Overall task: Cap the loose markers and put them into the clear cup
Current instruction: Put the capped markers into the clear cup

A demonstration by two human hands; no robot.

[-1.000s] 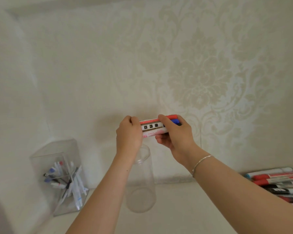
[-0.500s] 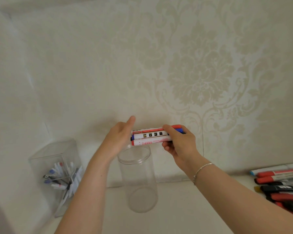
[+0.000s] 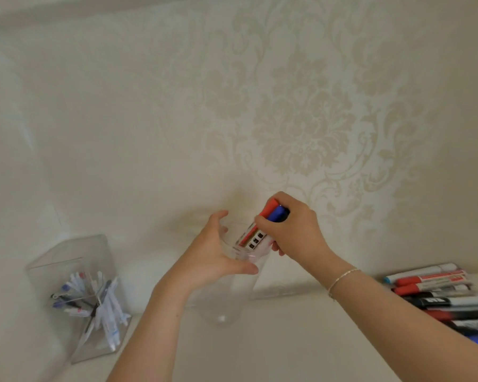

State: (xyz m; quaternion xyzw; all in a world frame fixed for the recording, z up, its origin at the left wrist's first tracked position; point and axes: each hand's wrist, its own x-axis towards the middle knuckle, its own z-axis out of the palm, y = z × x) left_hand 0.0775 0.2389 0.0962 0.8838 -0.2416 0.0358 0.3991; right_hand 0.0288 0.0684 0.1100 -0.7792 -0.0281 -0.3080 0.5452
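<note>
The right hand [image 3: 293, 232] clamps a bundle of capped markers [image 3: 255, 234], long axis tilted down-left into the clear cup [image 3: 232, 285]; left hand [image 3: 213, 257] fingers grip its rim.

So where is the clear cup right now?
Head view, centre: the clear cup stands on the table, left hand gripping its rim, right hand tipping markers in.

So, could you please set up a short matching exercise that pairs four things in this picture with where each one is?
Things:
1. bundle of markers
2. clear cup
3. square clear holder
4. pile of markers

Places:
A. far right of the table
B. far left, holding pens
C. in the right hand, tilted into the cup's mouth
D. centre, gripped near its rim by the left hand

Pairs: 1-C, 2-D, 3-B, 4-A
</note>
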